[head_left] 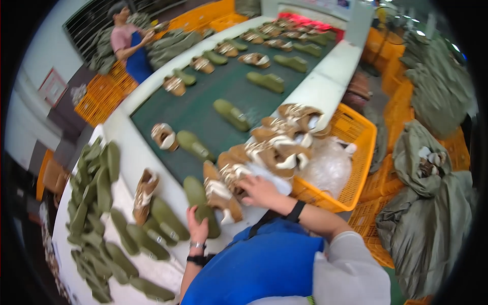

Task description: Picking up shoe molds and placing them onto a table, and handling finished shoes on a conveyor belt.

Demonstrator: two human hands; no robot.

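My left hand [197,227] is at the table's near edge, its thumb and fingers closed on the side of an olive-green insole [209,218]. Another green insole [193,189] lies just beyond, overlapping it. My right hand [260,192] reaches over a brown-and-cream sneaker [233,166], fingers curled at its opening; motion blur softens their tips. Between the two hands a second laced sneaker [220,194] rests on its side. A blurred white piece [274,180] lies beside my right hand, and more sneakers [277,152] are bunched beyond it.
A green conveyor belt [201,109] carries sneakers and insoles in rows. Piled insoles [91,188] cover the white table at left. A yellow crate [358,168] with a clear plastic bag [328,165] stands at right. Across the belt is a co-worker [133,48] in a blue apron.
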